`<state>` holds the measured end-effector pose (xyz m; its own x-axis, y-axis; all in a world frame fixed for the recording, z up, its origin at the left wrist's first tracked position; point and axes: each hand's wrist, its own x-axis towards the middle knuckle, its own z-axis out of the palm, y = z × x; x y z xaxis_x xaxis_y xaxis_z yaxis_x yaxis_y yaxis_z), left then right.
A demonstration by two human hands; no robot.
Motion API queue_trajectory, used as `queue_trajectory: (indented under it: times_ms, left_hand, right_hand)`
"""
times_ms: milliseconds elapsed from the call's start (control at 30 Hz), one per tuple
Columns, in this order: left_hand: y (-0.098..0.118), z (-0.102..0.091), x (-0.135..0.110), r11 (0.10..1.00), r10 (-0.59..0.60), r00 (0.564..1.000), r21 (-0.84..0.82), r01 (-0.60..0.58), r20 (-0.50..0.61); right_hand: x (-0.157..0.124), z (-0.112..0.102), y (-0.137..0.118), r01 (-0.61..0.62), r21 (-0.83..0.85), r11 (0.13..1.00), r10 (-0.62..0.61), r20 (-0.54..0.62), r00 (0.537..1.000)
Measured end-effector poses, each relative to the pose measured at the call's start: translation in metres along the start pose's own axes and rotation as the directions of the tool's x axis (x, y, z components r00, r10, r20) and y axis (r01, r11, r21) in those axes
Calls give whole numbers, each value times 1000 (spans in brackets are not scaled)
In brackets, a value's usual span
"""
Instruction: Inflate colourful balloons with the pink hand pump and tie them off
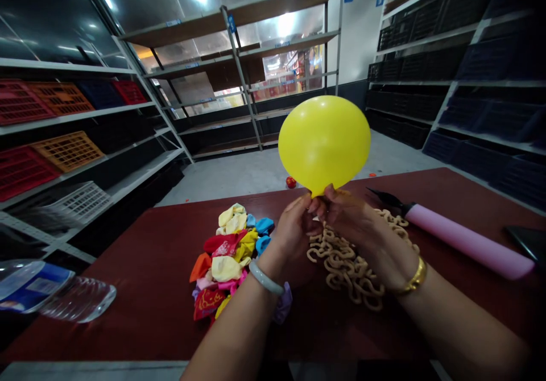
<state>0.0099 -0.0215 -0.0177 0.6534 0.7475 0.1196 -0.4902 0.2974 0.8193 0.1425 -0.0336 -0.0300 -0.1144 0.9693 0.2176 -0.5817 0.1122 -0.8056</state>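
Observation:
A blown-up yellow balloon [324,142] stands upright above the table, its neck pinched between the fingers of both hands. My left hand [294,224], with a pale bangle at the wrist, closes on the neck from the left. From the other side my right hand [352,213], a gold bracelet on its wrist, grips at the same spot. The balloon's mouth is hidden by the fingers. Left of my hands lies a pile of limp, coloured balloons [228,268]. Beneath my right hand spreads a heap of tan, looped rubber bands [347,273], partly covered by the forearm.
A pink balloon pump [467,239] with a black nozzle lies at the right, near a dark flat object [526,243]. On the left, a clear water bottle [81,295] rests on its side on the dark red table [140,267]. Shelves with crates [70,150] stand around.

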Motion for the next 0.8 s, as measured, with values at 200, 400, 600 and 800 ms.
queue_trajectory:
  times_ms: [200,400,600,800]
  left_hand:
    - [9,-9,1,996,-63,998,66,65,-32]
    - [3,-15,5,948,79,980,319,-18,-181]
    - [8,-14,0,122,567,787,920,-372,243]
    - [16,-13,-4,-161,500,758,905,-394,419]
  right_hand:
    - [2,-7,-9,53,-18,998,-54,-51,997]
    - [2,-9,-14,39,-61,997,-51,-199,979]
    - [1,-7,-17,13,-79,997,-31,-232,972]
    - [1,-6,-13,29,-53,998,-38,-182,983]
